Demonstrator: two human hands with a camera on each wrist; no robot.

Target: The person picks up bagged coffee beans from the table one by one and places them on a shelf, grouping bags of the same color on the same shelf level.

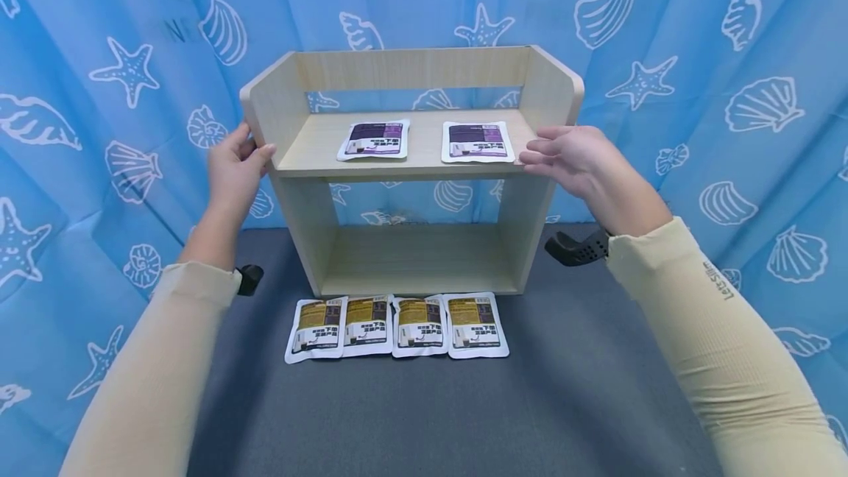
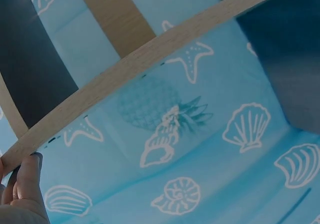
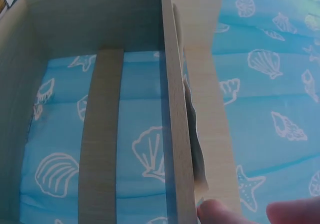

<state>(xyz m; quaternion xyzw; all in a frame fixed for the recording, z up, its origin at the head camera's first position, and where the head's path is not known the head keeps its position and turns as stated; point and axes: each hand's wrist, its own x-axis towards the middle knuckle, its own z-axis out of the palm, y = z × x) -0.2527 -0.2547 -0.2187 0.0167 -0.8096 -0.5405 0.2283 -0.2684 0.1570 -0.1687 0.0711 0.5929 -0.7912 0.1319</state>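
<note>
A small pale wooden two-tier shelf point(image 1: 424, 172) stands upright on the grey surface. My left hand point(image 1: 237, 168) holds the front edge of its left side panel; in the left wrist view, fingertips point(image 2: 31, 176) lie right at that edge. Two white pouches with purple labels lie on the upper board: the left pouch point(image 1: 375, 140) and the right pouch point(image 1: 478, 142). Near the right pouch, my right hand point(image 1: 571, 157) has its fingers extended over the board's right front corner and holds nothing. In the right wrist view, the right pouch point(image 3: 194, 139) shows edge-on beyond the board's edge.
Several white pouches with gold labels point(image 1: 417, 324) lie in a row, some overlapping, on the grey table point(image 1: 424, 418) before the shelf. A blue curtain with shell prints point(image 1: 662, 35) hangs close behind and at both sides. The lower tier has a back opening showing curtain.
</note>
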